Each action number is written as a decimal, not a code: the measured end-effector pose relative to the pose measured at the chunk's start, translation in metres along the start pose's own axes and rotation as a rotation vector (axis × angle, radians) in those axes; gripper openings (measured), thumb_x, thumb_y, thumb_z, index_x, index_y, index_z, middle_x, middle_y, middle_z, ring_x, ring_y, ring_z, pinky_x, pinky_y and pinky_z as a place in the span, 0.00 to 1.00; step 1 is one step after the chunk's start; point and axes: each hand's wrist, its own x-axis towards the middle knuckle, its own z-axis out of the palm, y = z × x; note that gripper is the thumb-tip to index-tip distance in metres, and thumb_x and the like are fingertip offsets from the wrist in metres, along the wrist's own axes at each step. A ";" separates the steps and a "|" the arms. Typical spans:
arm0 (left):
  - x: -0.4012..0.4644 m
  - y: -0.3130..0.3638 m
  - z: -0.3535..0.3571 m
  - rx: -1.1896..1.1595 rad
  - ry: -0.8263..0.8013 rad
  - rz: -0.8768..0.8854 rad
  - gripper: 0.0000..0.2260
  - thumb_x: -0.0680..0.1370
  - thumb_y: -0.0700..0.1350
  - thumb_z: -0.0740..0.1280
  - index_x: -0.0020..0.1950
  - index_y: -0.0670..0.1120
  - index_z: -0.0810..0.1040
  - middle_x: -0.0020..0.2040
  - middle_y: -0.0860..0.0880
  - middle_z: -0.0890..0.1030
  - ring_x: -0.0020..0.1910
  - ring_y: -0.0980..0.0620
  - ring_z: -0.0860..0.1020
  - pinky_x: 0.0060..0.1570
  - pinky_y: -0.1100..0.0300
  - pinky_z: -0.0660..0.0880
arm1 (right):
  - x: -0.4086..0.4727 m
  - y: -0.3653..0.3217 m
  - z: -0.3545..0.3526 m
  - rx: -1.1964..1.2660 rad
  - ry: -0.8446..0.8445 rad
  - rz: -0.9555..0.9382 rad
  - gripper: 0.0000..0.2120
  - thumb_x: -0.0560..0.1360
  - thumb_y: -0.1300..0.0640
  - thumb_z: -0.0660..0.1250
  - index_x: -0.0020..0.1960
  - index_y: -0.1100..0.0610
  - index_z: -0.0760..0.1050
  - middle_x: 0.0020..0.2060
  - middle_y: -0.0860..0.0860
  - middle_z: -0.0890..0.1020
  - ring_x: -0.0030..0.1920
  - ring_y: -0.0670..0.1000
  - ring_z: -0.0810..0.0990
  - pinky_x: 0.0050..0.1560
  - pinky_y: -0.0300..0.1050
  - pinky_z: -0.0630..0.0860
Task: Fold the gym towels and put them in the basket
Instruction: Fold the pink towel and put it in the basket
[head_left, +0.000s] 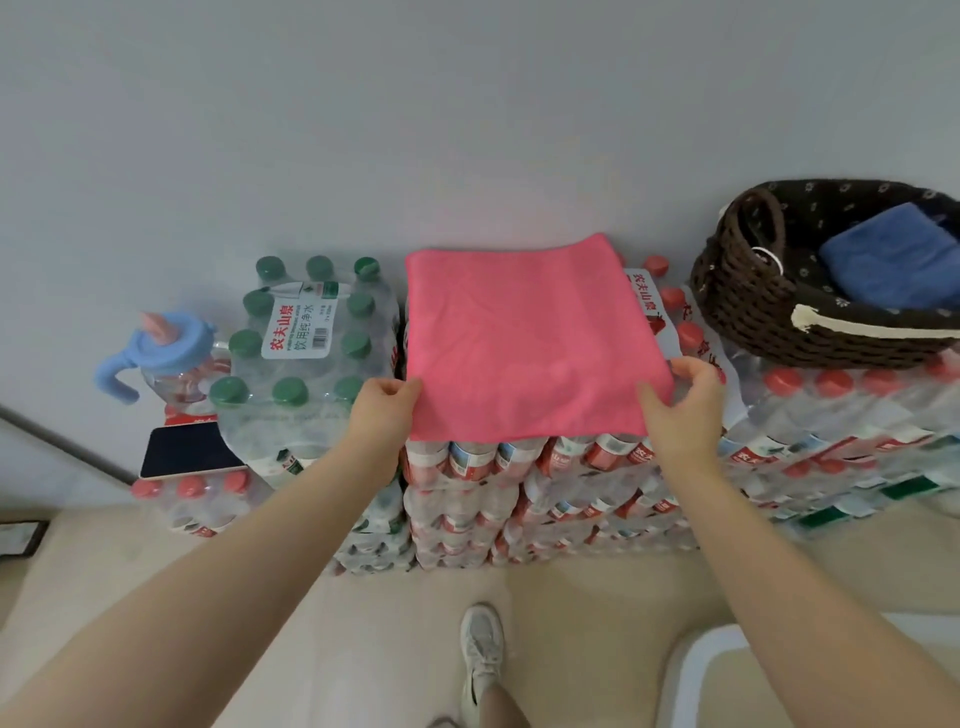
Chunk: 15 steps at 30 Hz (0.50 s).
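Evidently the pink towel (530, 338) lies spread flat on the stacked packs of bottled water (519, 499), which serve as a makeshift worktop, its near edge hanging just over the front edge so both near corners can be picked up for a fold. Each grip is pinching a corner: left hand (382, 410) at the near left, right hand (685, 405) at the near right. Meanwhile the woven basket (753, 312) waits on the packs at the right end, a folded blue towel (888, 254) already inside, close enough for a short transfer

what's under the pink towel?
The pink towel lies on a stack of shrink-wrapped water bottle packs; red-capped bottles show past its right edge and below its front. The bottle tops directly beneath it are covered. Left hand and right hand grip its near corners.
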 end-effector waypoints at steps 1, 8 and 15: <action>-0.002 -0.001 -0.001 -0.021 0.004 -0.001 0.09 0.79 0.46 0.60 0.40 0.45 0.69 0.40 0.48 0.71 0.39 0.51 0.69 0.39 0.59 0.67 | -0.005 0.001 -0.001 0.021 -0.011 -0.005 0.19 0.71 0.63 0.69 0.60 0.60 0.68 0.54 0.51 0.70 0.55 0.49 0.70 0.56 0.41 0.69; -0.020 -0.024 0.000 -0.026 -0.075 -0.077 0.09 0.77 0.47 0.64 0.50 0.42 0.73 0.46 0.47 0.75 0.48 0.49 0.72 0.46 0.57 0.70 | -0.035 0.011 -0.008 0.007 -0.164 -0.017 0.27 0.70 0.70 0.67 0.66 0.61 0.62 0.56 0.51 0.70 0.53 0.47 0.71 0.54 0.41 0.70; -0.020 -0.024 0.000 -0.108 -0.055 -0.076 0.08 0.77 0.47 0.65 0.41 0.44 0.72 0.46 0.45 0.76 0.47 0.48 0.73 0.55 0.52 0.73 | -0.024 0.002 -0.016 0.078 -0.230 0.006 0.25 0.74 0.69 0.62 0.68 0.57 0.60 0.50 0.45 0.71 0.46 0.47 0.74 0.38 0.31 0.68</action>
